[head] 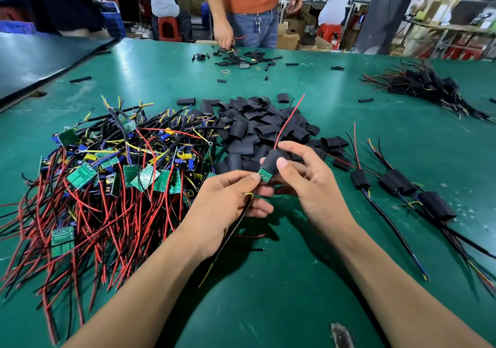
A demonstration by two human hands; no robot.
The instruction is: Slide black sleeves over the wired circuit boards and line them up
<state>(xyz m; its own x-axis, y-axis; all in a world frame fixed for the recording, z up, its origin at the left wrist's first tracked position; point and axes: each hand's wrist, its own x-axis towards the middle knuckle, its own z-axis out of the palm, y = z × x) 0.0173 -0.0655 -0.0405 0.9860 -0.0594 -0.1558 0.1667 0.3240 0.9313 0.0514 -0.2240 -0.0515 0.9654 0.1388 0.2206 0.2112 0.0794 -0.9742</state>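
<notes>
Green matting covers the desk (268, 307), and everything is laid out in working order: bare wired circuit boards (107, 176) heaped on the left, loose black sleeves (257, 130) in the middle, finished sleeved boards (394, 182) lined up side by side on the right (near enough to set the next one beside them). Over the middle of the desk the left hand (225, 200) pinches the green board (265, 175) by its lower edge, probably to steady it, with its black lead (236, 227) trailing under the palm. The right hand (308, 184) grips the sleeve (271, 161) between thumb and fingers. The board sits mostly inside, one corner showing, and its red wire (290, 117) pokes out of the far end.
</notes>
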